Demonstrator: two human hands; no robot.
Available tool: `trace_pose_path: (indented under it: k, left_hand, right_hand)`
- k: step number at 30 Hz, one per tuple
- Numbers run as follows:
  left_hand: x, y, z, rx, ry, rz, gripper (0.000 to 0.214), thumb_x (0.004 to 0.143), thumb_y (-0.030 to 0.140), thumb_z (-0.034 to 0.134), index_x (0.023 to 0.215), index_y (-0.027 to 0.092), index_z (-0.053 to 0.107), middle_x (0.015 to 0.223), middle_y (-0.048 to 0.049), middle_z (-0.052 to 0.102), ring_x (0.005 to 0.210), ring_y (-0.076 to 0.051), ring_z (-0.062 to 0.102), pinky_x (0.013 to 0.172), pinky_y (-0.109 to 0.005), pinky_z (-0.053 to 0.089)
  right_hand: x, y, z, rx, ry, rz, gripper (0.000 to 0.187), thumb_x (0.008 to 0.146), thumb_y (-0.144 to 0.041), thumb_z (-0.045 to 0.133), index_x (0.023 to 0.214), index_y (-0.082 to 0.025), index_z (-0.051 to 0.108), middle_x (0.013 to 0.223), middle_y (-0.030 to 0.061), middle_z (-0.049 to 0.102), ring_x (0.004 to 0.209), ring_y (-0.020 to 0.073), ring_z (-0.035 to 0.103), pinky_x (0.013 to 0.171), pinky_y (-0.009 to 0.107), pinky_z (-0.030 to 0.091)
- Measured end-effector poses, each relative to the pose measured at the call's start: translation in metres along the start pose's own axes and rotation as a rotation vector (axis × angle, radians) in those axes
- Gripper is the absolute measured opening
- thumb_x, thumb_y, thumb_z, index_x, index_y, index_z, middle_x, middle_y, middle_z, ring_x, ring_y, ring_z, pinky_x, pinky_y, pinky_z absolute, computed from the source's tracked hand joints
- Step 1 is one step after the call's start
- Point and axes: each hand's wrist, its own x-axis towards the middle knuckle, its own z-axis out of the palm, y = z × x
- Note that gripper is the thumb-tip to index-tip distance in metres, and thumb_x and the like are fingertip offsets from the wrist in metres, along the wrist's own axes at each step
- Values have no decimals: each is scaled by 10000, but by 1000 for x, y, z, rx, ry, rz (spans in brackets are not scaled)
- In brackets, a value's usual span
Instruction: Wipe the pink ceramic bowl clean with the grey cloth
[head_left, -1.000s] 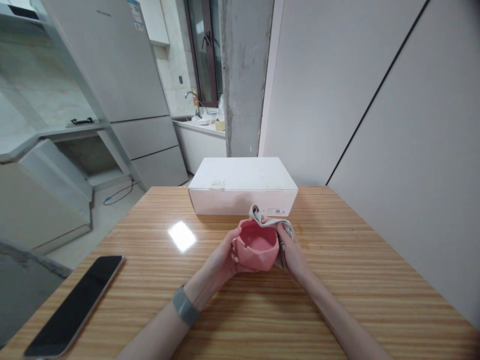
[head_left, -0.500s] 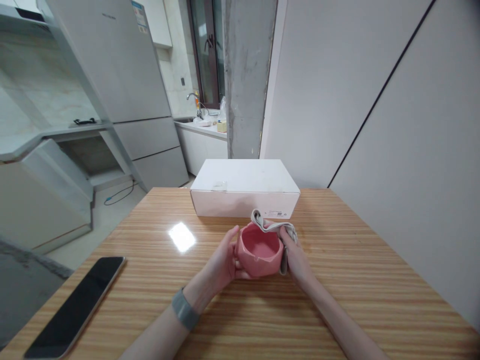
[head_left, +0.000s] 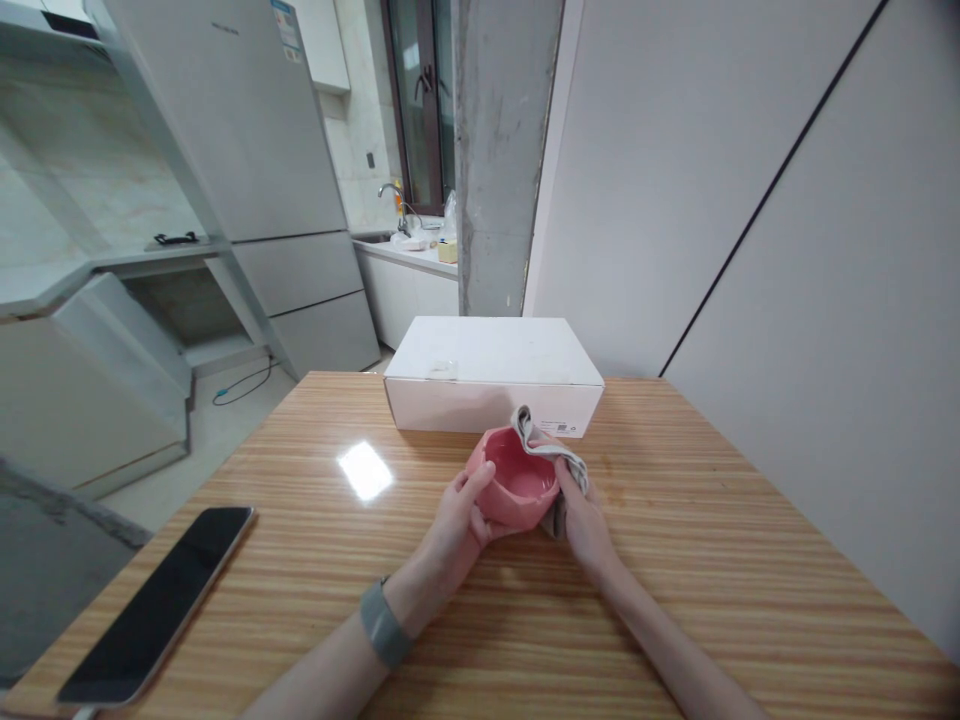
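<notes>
A pink faceted ashtray point(head_left: 514, 510) with notches in its rim is held just above the wooden table, its opening tilted toward me. My left hand point(head_left: 463, 515) is closed on its left side, the thumb over the rim and the other fingers underneath. On the opposite side, my right hand point(head_left: 583, 515) grips a light grey cloth point(head_left: 551, 450). The cloth drapes over the ashtray's right rim, and part of it hangs down along the outer wall. Some of my right fingers are hidden behind the cloth.
A white box point(head_left: 491, 350) stands at the far edge of the wooden table point(head_left: 712, 560), just behind the ashtray. A black phone point(head_left: 161, 605) lies at the left edge, with a cable at its near end. A pale wall point(head_left: 750, 200) borders the right side.
The ashtray has tipped and turned a little, and my left thumb has moved from beside it onto its rim. The cloth shifted slightly along the right rim with my right hand.
</notes>
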Motion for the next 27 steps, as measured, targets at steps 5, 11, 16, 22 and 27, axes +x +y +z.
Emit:
trace_pose_path:
  k: [5, 11, 16, 22, 27]
  left_hand:
    - [1, 4, -3, 17, 15, -131, 443, 843, 432, 604, 1198, 168, 593, 1156, -126, 670, 1004, -256, 659, 794, -366, 566]
    - [8, 15, -15, 41, 80, -347, 518, 855, 616, 445, 858, 121, 601, 600, -25, 599, 495, -149, 600, 553, -339, 579]
    - [8, 14, -16, 114, -48, -399, 524, 836, 597, 510, 967, 112, 658, 677, -47, 653, 503, -138, 590, 446, -276, 552]
    - [13, 3, -22, 91, -23, -253, 486, 844, 515, 552, 1162, 158, 641, 988, -98, 713, 673, -171, 656, 500, -280, 571]
    - [10, -2, -15, 42, -9, -81, 456, 830, 429, 616, 1202, 166, 606, 1177, -143, 659, 979, -275, 654, 691, -376, 594]
  right_hand:
    - [4, 1, -5, -68, 87, 44, 449, 669, -619, 709, 930, -256, 748, 1047, 42, 749, 1138, 309, 603, 1025, 413, 427]
    - [14, 1, -20, -66, 64, 104, 492, 661, -624, 714, 951, -229, 749, 979, 48, 765, 1060, 320, 642, 992, 432, 446]
    - [13, 0, -24, -66, -81, 176, 411, 707, -594, 699, 925, -249, 754, 968, 36, 766, 990, 294, 674, 960, 402, 458]
    - [11, -3, -15, -94, -76, 122, 409, 668, -626, 707, 850, -264, 766, 937, 35, 769, 993, 306, 670, 966, 402, 458]
    - [9, 3, -9, -20, 8, 58, 414, 681, -590, 712, 901, -242, 754, 1027, 37, 752, 1082, 298, 635, 990, 396, 445]
